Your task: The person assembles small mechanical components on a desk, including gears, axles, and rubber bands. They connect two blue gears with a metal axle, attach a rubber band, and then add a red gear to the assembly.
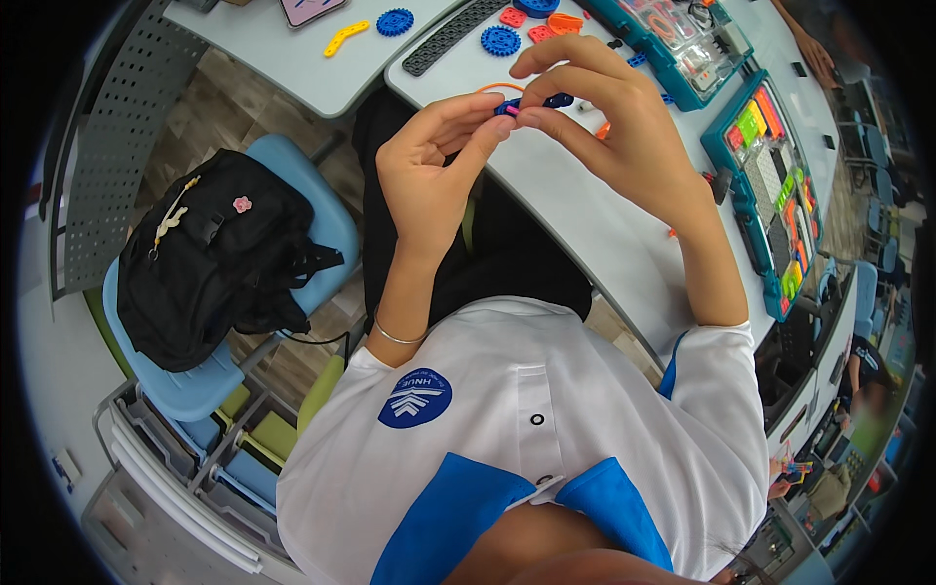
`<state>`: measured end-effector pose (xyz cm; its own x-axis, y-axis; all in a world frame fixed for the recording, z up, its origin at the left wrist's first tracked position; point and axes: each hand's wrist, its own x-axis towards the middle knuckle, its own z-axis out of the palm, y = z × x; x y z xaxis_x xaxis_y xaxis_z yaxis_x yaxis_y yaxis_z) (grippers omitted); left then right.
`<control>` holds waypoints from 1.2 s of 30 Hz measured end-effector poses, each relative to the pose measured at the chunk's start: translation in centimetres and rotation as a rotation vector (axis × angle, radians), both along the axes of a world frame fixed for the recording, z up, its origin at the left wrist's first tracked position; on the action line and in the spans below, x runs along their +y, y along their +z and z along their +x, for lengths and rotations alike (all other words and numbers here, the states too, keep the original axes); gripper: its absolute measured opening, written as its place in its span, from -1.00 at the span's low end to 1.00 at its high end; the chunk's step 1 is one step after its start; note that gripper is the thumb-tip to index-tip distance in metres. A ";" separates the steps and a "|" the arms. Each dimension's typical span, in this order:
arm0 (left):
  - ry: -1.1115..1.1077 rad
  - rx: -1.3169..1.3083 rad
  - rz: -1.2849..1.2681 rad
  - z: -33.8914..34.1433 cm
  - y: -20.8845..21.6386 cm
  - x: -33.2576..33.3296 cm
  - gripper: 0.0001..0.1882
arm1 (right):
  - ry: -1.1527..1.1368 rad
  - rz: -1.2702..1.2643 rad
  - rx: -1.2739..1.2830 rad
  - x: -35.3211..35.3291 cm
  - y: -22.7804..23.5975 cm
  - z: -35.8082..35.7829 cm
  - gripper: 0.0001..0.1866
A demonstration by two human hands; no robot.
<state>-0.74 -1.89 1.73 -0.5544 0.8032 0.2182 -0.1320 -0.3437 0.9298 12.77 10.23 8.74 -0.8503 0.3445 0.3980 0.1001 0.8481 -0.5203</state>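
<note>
Above the near edge of the white table, my left hand (425, 159) and my right hand (616, 115) meet at the fingertips. Between them is a small dark blue building-kit beam (559, 100) with a pink pin (512, 111) at it. The left thumb and index finger pinch its left end. My right thumb and index finger close on it from the other side, while the other right fingers arch above. Fingers cover much of the beam, so how far the pin sits in it is hidden. An orange curved strip (500, 86) shows just behind the fingertips.
Blue gears (500, 41), red pieces (513, 17) and a long black studded beam (454, 37) lie beyond my hands. Two teal kit cases (726, 86) (770, 298) stand open at the right. A yellow bent beam (345, 38) lies far left. A black backpack (210, 258) rests on a blue chair.
</note>
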 end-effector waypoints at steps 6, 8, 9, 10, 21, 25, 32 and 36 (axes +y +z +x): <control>0.068 0.122 0.057 0.1 -0.1 -0.1 -0.78 | 0.037 0.002 0.022 -0.1 -0.1 0.1 -0.86; 0.097 0.189 0.065 0.1 -0.3 -0.1 -0.78 | 0.027 -0.087 0.014 -0.5 -0.1 0.1 -0.86; 0.111 0.212 0.068 0.2 -0.3 -0.1 -0.78 | 0.018 -0.115 0.004 -0.6 -0.1 0.2 -0.85; 0.124 0.235 0.071 0.2 -0.3 -0.1 -0.78 | 0.008 -0.144 -0.005 -0.8 -0.1 0.3 -0.85; 0.121 0.474 0.059 0.3 0.3 -0.9 -0.78 | -0.021 -0.225 -0.034 -1.7 -0.5 0.8 -0.86; -0.013 0.239 0.063 0.3 0.2 -0.7 -0.79 | -0.044 -0.285 0.073 -1.6 -1.4 0.6 -0.81; -0.259 -0.204 -0.014 -1.2 0.0 -0.7 -0.68 | -0.042 -0.217 0.121 -2.2 -2.8 0.0 -0.80; -0.392 -0.371 -0.005 -2.5 -1.8 -0.8 -0.67 | -0.064 -0.183 0.161 -3.3 -3.1 -0.4 -0.80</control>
<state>-3.25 -2.69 -0.04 -0.2523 0.9658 0.0597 -0.5695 -0.1980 0.7978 12.34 6.93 5.60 -0.7552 0.4745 0.4523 0.0540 0.7326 -0.6785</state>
